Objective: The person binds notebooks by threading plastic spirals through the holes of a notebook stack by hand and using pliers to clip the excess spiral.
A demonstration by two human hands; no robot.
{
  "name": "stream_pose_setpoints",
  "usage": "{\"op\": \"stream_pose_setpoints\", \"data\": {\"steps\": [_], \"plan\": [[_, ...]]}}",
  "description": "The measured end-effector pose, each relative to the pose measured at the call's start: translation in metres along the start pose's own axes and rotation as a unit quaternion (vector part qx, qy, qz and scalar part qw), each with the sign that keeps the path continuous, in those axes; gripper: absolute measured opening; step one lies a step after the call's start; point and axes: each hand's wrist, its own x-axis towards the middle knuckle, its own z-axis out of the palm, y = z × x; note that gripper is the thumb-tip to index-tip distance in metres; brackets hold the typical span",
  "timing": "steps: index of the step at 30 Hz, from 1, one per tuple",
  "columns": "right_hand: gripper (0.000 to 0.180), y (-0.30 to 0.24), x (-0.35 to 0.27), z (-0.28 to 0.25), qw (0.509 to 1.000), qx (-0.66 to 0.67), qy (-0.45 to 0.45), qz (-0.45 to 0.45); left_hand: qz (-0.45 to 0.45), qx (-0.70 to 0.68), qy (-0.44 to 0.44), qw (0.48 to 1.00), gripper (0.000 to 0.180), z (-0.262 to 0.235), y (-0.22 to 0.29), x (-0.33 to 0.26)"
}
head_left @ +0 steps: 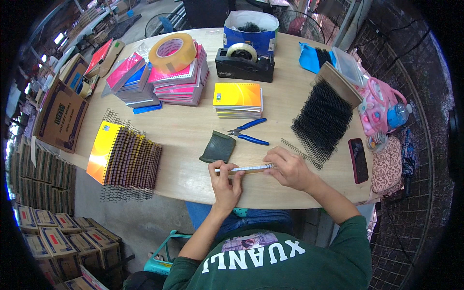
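My left hand grips a thin notebook near the table's front edge, its punched white edge turned up. At the notebook's right end, my right hand pinches a dark spiral coil with thumb and fingers. How far the coil runs through the holes is too small to tell. Just beyond my left hand lies a dark green pad. Blue-handled wire cutters rest open behind it. A pile of black coils lies right of my right hand, with one loose coil beside it.
Coil-bound yellow notebooks stand stacked at left. Unbound yellow notebooks sit mid-table before a black tape dispenser. Pink notebooks carry a tape roll. A phone lies at right; cartons stand at far left.
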Motion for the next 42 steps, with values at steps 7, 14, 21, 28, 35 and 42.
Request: {"op": "stream_pose_setpoints", "data": {"steps": [7, 14, 21, 28, 35, 42], "plan": [[0.04, 0.0, 0.047, -0.002, 0.999, 0.026, -0.026, -0.007, 0.024, 0.001, -0.004, 1.0, 0.024, -0.007, -0.008, -0.004], [0.057, 0.003, 0.125, 0.067, 0.964, -0.149, -0.184, -0.12, -0.007, -0.012, -0.004, 1.0, 0.056, -0.016, 0.004, -0.007], [0.039, 0.067, 0.063, -0.002, 0.787, 0.533, -0.312, 0.022, 0.004, -0.018, -0.022, 1.0, 0.068, -0.02, -0.022, 0.004], [0.038, 0.05, 0.03, -0.004, 0.905, 0.358, -0.219, 0.064, 0.008, -0.045, -0.038, 0.998, 0.069, -0.015, -0.025, 0.01], [0.035, 0.051, 0.041, -0.006, 0.853, 0.462, -0.242, 0.014, 0.008, -0.062, -0.054, 0.997, 0.067, -0.012, -0.019, 0.01], [0.033, 0.042, 0.053, -0.005, 0.909, 0.372, -0.187, 0.037, -0.003, -0.089, -0.059, 0.994, 0.068, -0.009, -0.021, 0.006]]}}
